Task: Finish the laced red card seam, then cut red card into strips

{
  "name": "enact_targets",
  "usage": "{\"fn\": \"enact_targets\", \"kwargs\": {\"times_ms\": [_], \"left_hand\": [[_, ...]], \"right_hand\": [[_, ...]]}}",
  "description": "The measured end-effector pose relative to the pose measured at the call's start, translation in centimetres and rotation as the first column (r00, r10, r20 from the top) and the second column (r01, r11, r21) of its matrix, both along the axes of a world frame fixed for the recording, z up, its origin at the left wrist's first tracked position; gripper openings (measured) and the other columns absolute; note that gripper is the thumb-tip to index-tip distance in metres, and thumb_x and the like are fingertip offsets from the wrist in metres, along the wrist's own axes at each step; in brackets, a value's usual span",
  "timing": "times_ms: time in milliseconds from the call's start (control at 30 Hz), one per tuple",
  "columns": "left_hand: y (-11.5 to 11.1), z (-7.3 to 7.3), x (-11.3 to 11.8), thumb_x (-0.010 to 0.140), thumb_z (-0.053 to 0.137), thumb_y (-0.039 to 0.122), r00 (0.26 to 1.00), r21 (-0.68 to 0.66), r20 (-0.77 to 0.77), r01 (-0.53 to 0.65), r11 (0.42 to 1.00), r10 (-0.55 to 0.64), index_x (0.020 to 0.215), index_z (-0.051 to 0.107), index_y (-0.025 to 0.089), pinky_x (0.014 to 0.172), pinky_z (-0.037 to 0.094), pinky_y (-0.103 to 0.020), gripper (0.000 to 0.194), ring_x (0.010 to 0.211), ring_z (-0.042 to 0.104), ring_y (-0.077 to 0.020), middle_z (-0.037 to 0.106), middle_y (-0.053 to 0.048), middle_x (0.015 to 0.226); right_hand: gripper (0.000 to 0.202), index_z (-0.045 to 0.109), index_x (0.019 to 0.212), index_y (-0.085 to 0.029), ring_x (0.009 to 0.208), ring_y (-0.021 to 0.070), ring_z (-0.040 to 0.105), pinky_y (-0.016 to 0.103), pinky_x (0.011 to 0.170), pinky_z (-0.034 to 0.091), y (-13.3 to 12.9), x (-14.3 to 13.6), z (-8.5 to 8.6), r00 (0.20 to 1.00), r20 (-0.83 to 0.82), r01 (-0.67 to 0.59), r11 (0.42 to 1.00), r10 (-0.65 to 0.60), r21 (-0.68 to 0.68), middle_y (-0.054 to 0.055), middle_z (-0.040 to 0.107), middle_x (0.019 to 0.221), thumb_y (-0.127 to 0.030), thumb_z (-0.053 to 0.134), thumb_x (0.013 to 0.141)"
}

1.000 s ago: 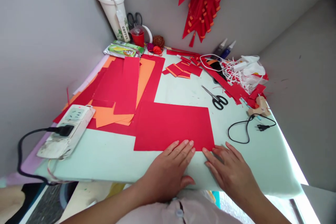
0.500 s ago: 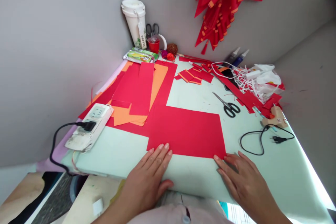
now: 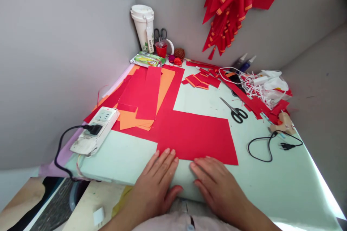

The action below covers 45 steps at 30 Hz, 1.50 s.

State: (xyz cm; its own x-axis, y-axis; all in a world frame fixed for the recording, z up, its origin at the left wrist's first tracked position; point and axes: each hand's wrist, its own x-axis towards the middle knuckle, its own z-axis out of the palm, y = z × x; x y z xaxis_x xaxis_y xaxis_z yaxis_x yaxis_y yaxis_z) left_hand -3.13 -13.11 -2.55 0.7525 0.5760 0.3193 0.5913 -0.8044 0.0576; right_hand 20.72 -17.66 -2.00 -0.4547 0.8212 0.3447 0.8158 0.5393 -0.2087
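Left hand flat on the pale green counter, fingers spread and released, fingertips touching the near edge of the large red sheet. Right hand just beside it, also flat and grasping nothing, fingertips at the same near edge, toward its middle. Sheet flat just beyond both hands, long axis running left to right across the counter, near right corner angled slightly toward the right. Left of it, a white power strip with a black plug in, near the counter's left edge. Beyond, a loose stack of red and orange paper overlapping the sheet's far left corner. To the right, black-handled scissors, blades pointing to the far left, well apart from the hands; further right a black cord with its plug free. Far right, a heap of red offcuts and white shreds. At the far corner, a small red cup, contents not discernible, and a tall white lidded cup, shut. Red folded paper pieces hanging on the wall.
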Motion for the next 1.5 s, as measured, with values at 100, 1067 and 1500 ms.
{"fn": "enact_targets", "kwargs": {"times_ms": [100, 1067, 1500], "left_hand": [[0.1, -0.3, 0.3, 0.089, 0.053, 0.035, 0.999, 0.013, 0.037, 0.037, 0.999, -0.037, 0.125, 0.058, 0.008, 0.101, 0.048, -0.039, 0.045, 0.119, 0.060, -0.0264, 0.065, -0.013, 0.128], [1.5, -0.9, -0.7, 0.096, 0.049, 0.036, 0.996, 0.041, 0.083, -0.048, 0.998, 0.044, 0.126, 0.057, 0.014, 0.092, 0.054, -0.022, 0.038, 0.100, 0.071, -0.0151, 0.073, -0.004, 0.115], [0.5, -0.2, -2.9, 0.088, 0.062, 0.022, 0.934, -0.078, 0.243, -0.251, 0.965, 0.262, 0.134, 0.051, 0.022, 0.096, 0.052, -0.035, 0.047, 0.104, 0.068, -0.0203, 0.071, -0.005, 0.118]], "right_hand": [[0.033, 0.063, 0.118, -0.011, 0.103, 0.0227, 0.064, 0.039, 0.090, 0.054, 1.3, -2.5, -0.4, 0.997, -0.049, -0.065, 0.997, 0.067, 0.037, 0.011, 0.070, 0.114, -0.022, 0.040, 0.097], [0.036, 0.066, 0.116, -0.014, 0.101, 0.0182, 0.069, 0.031, 0.089, 0.057, -0.9, 3.6, -2.1, 0.998, 0.014, 0.061, 0.997, -0.061, 0.047, 0.007, 0.073, 0.111, -0.006, 0.040, 0.092], [0.029, 0.065, 0.119, -0.015, 0.086, 0.0218, 0.067, 0.036, 0.075, 0.057, -2.4, 6.6, -1.5, 0.965, 0.016, 0.261, 0.965, -0.261, 0.010, 0.009, 0.072, 0.097, -0.020, 0.052, 0.094]]}}
